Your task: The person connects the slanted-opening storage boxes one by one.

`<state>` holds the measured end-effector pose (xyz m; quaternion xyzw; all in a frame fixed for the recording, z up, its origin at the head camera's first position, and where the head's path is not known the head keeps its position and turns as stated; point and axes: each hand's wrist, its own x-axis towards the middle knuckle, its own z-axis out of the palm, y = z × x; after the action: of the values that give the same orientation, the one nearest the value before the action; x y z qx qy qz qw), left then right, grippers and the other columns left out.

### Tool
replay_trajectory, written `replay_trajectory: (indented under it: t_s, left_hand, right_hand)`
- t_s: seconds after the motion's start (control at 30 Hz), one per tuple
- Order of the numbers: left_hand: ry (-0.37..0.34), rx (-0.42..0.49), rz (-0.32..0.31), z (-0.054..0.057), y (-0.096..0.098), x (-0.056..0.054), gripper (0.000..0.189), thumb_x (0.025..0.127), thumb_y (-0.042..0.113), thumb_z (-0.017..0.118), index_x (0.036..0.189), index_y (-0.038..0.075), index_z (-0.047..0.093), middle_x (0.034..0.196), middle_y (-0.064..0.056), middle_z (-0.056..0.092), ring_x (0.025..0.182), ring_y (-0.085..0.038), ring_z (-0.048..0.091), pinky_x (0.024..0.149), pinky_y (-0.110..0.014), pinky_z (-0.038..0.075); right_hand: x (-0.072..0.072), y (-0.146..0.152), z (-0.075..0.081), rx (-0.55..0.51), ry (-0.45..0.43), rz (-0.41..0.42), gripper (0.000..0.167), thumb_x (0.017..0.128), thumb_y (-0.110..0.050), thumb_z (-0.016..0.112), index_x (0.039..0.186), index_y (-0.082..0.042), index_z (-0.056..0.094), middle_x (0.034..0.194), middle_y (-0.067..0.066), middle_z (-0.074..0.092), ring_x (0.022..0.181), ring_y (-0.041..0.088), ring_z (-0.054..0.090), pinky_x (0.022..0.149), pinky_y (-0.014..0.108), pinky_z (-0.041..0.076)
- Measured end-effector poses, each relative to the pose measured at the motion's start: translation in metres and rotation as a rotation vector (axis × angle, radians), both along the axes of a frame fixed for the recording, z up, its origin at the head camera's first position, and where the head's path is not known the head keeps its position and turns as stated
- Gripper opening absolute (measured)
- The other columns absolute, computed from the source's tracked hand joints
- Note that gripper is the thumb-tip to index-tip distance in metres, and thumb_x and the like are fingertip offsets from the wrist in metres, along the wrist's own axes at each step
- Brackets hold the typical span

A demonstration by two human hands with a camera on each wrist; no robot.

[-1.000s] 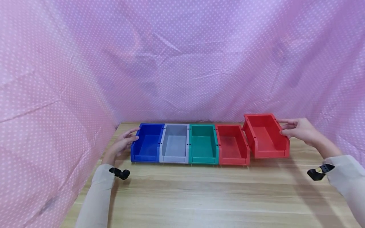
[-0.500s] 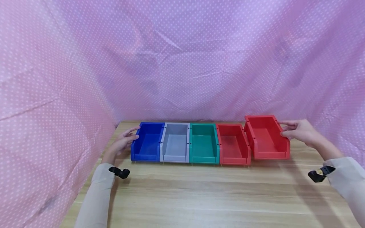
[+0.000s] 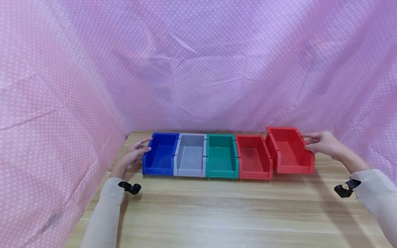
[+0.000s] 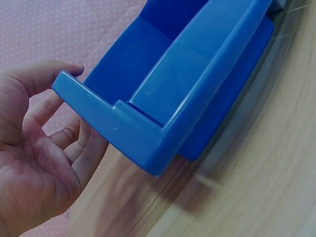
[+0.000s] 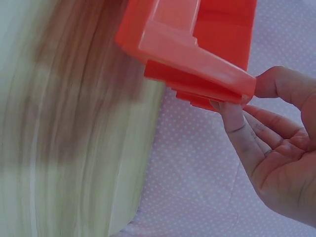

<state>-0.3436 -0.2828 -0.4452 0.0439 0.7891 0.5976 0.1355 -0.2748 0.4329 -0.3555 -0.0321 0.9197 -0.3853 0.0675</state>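
In the head view, my right hand (image 3: 325, 144) grips the outer side of a red storage bin (image 3: 288, 151), thumb at its rim and fingers on the wall. That bin is raised a little and skewed, with its left side against a second red bin (image 3: 252, 158). The right wrist view shows a fingertip under the held bin's (image 5: 168, 44) stepped edge. At the row's other end, my left hand (image 3: 133, 156) holds the outer side of a blue bin (image 3: 162, 155), its thumb at the rim (image 4: 74, 81). Part of its fingers is hidden behind the wall.
Between the blue and red bins stand a grey bin (image 3: 190, 155) and a green bin (image 3: 221, 155), side by side. All are on a wooden table (image 3: 201, 213). Pink dotted cloth (image 3: 201, 69) hangs behind and on both sides.
The red bin in my right hand has come down slightly and toward me, still beside the other red bin. My left hand and the rest of the row look the same.
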Motion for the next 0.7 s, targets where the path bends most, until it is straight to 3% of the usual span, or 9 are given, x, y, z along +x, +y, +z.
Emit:
replay_trajectory:
  t_s: [0.27,0.47,0.53,0.7]
  left_hand:
    - [-0.003,0.008,-0.005,0.0008,-0.0006,-0.0009,0.064,0.103,0.025,0.063,0.160,0.017,0.034,0.117,0.008,0.058,0.067,0.001,0.042,0.057,-0.018,0.037]
    - [-0.015,0.000,0.005,0.0001,-0.0008,0.0002,0.064,0.102,0.029,0.064,0.159,0.020,0.036,0.115,0.007,0.057,0.068,-0.002,0.040,0.060,-0.019,0.038]
    - [-0.007,-0.008,-0.001,0.0001,-0.0011,0.0005,0.065,0.102,0.030,0.064,0.159,0.020,0.035,0.117,0.008,0.057,0.074,-0.001,0.045,0.065,-0.019,0.043]
    - [-0.003,-0.005,-0.002,-0.0008,-0.0007,0.0018,0.063,0.103,0.028,0.062,0.159,0.019,0.035,0.114,0.006,0.056,0.067,-0.002,0.041,0.062,-0.019,0.040]
  right_hand:
    - [-0.0005,-0.0007,0.0037,0.012,-0.003,0.012,0.058,0.094,-0.003,0.066,0.142,0.019,0.043,0.115,0.039,0.066,0.077,0.002,0.069,0.066,0.029,0.059]
    - [0.0001,-0.0019,0.0023,0.061,-0.029,0.011,0.058,0.095,-0.003,0.066,0.142,0.020,0.042,0.114,0.038,0.067,0.077,0.004,0.069,0.067,0.028,0.059]
    - [-0.0003,-0.0023,0.0040,0.071,-0.020,0.017,0.058,0.094,-0.003,0.066,0.142,0.020,0.042,0.113,0.038,0.067,0.077,0.005,0.070,0.066,0.028,0.060]
    - [0.0015,-0.0041,0.0060,0.075,-0.020,0.043,0.058,0.093,0.000,0.066,0.141,0.022,0.040,0.110,0.036,0.069,0.075,0.005,0.069,0.065,0.030,0.060]
